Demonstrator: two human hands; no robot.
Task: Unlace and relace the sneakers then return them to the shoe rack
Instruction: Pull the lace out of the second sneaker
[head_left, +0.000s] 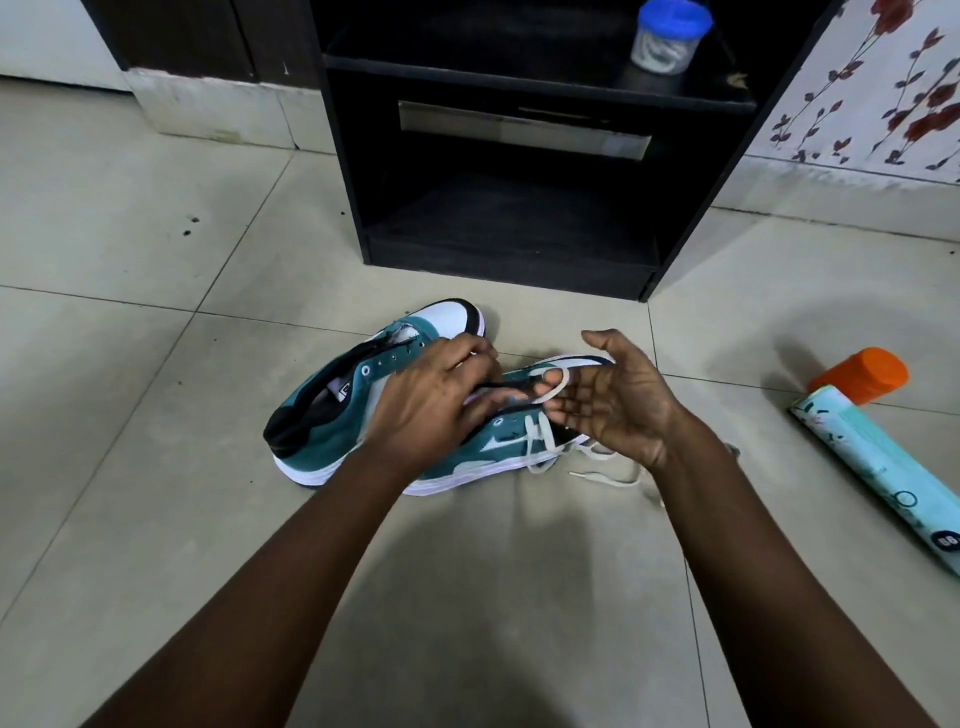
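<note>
Tiled floor (156, 234) fronts black rack (519, 249); left grip (431, 405) pinches lace (553, 387), right grip (618, 405) wide.

Two teal sneakers, white soles, black collars, side by side on tiled floor just before black shoe rack (519, 156). Left sneaker (332, 410) upright, eyelets bare, white toe cap toward rack. Right sneaker (467, 457) tipped on its side, partly laced; white lace (540, 436) loops over upper, loose ends trailing on floor to right.
</note>
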